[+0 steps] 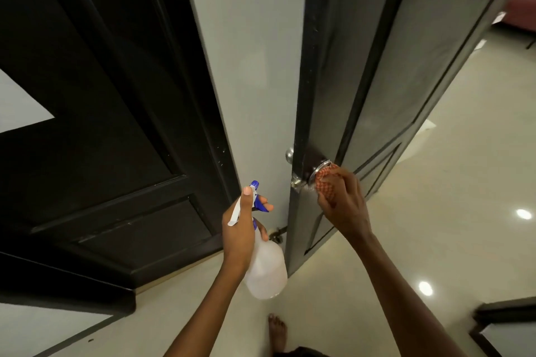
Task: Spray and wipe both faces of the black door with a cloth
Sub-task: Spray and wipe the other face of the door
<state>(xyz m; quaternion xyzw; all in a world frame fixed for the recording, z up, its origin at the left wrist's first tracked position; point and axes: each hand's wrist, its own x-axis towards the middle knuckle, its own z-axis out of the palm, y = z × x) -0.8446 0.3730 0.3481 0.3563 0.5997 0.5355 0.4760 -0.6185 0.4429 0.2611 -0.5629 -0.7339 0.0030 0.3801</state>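
The black door [385, 72] stands ajar, its free edge turned toward the camera, with 1 face in view on the right; its top runs out of frame. The right hand [345, 206] is clamped around an orange checked cloth [326, 187], pressing it over the knob on that face. The knob itself is hidden under cloth and fingers; only its metal collar [319, 168] shows against the door. On the far side of the door edge, part of a second silver knob [289, 155] peeks out.

Left of the door edge, the left hand [242, 229] grips the neck of a translucent spray bottle [265, 266] with a blue nozzle, the thumb lying up along the white trigger head; the bottle hangs clear of the door. The 2 hands are apart, 1 on each side of the door edge.

Further left of the door, a second dark panelled door [95, 124] is cut off by the frame. Below the door, a bare foot [277, 333] rests on glossy pale floor [435, 211].
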